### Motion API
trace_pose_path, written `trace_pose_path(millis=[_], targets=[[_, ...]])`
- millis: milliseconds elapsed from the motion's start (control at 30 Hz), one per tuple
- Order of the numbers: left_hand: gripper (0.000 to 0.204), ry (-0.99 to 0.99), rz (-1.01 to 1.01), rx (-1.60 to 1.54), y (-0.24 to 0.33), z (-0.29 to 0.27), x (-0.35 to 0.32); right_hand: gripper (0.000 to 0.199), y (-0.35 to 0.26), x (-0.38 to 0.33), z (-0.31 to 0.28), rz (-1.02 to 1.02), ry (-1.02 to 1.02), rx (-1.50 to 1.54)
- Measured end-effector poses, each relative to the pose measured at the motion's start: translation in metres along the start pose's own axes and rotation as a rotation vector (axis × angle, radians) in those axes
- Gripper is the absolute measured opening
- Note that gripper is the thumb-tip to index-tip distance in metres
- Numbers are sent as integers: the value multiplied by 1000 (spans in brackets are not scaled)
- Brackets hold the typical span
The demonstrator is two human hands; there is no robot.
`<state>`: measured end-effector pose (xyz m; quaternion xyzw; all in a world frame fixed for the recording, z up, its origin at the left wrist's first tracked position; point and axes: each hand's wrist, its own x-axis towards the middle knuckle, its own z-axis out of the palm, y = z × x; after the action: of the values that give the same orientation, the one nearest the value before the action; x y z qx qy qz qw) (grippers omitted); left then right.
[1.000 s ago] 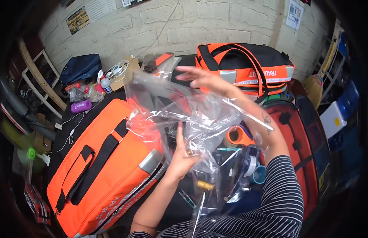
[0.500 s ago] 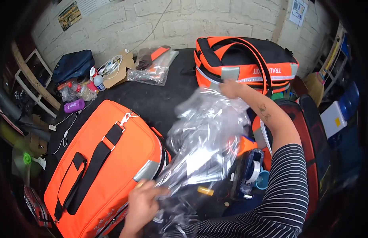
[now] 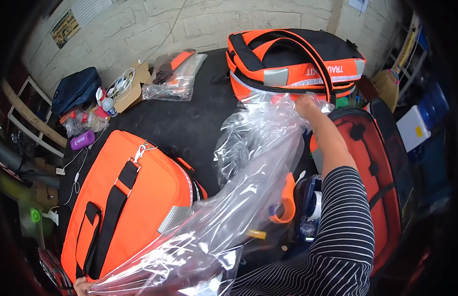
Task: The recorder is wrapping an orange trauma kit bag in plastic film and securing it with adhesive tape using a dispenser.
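A large clear plastic bag point(image 3: 209, 217) is stretched diagonally between my two hands. At the lower left my left hand point(image 3: 82, 286) is closed on one end of it, partly cut off by the picture's edge. My right hand point(image 3: 308, 104) grips the crumpled far end, just in front of an orange and black kit bag point(image 3: 298, 74) with looped straps. Under the near part of the plastic lies an orange bag point(image 3: 140, 192) with black straps and a metal clip. The plastic covers part of its lower right side.
An open red-lined case point(image 3: 369, 172) stands at the right. Orange tape point(image 3: 283, 207) and a yellow piece point(image 3: 256, 234) lie on the black table point(image 3: 194, 123). Farther left are wrapped packages point(image 3: 174, 79), a cardboard box point(image 3: 132, 93), a dark blue bag point(image 3: 77, 89) and a purple cylinder point(image 3: 82, 140).
My left hand has moved down and left, pulling the plastic out long and taut. My right hand has shifted slightly right. The whole view has shifted a little.
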<state>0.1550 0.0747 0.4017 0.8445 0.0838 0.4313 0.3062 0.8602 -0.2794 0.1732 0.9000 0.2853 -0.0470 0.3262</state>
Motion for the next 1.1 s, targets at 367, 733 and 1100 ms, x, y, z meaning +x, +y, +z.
trace_pose_path(millis=[367,733,1100], targets=[[48,146,-140,365,1,31,42,69,-20,-144,-215,-611,79,845],[38,152,-285,-136,-108,-137,193,89,-136,-267,-204,-1170,970,951],[27,593,-358,-357,-60,-26,158,10,-228,-291,-212,-1554,1419,635]])
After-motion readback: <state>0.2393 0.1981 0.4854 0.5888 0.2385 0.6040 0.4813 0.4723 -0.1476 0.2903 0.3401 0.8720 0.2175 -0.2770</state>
